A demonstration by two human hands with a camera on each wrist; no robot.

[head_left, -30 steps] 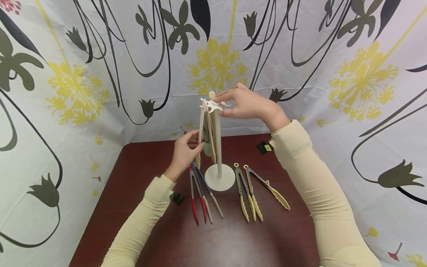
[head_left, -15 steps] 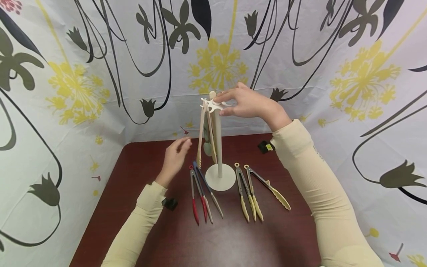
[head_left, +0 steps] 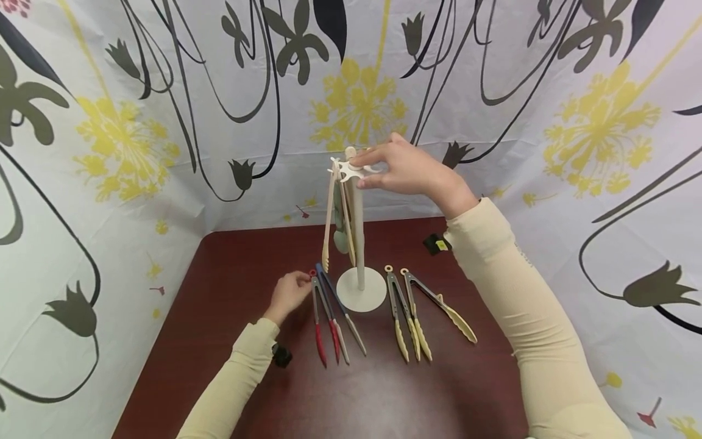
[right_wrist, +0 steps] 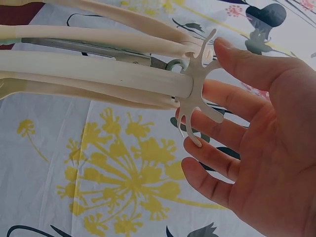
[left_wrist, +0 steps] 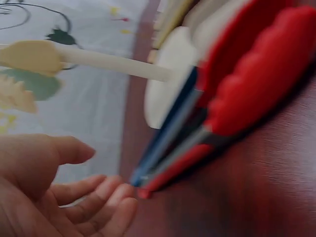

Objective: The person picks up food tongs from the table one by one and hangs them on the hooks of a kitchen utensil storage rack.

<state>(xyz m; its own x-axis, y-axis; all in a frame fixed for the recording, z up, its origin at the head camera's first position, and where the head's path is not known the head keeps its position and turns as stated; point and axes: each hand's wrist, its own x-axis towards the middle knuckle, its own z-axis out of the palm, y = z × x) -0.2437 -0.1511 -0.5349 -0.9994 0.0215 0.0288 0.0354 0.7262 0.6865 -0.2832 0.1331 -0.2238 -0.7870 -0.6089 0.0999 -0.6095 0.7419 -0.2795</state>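
A cream utensil stand (head_left: pixel 359 235) rises from a round base, with a wooden-coloured pair of tongs (head_left: pixel 329 225) and a pale green utensil (head_left: pixel 340 241) hanging from its hooks. My right hand (head_left: pixel 414 166) holds the hook ring (right_wrist: pixel 197 89) at its top, thumb on one side and fingers on the other. Down at the table, my left hand (head_left: pixel 289 294) has its fingertips by the ring end of the red-tipped tongs (head_left: pixel 319 341); contact is unclear. Its fingers (left_wrist: pixel 79 190) are loosely bent. Blue-handled tongs (head_left: pixel 328 285) with grey tips lie against the red pair.
Two pairs of yellow-tipped tongs, one narrow (head_left: pixel 400 329) and one spread wide (head_left: pixel 456 321), lie right of the stand's base (head_left: pixel 362 299). A patterned cloth (head_left: pixel 230 73) hangs behind and beside the dark red table (head_left: pixel 384 396).
My left hand has left the hanging tongs, drawn back left and come down to the ring end of the red-tipped tongs. The right hand stays on the stand's top.
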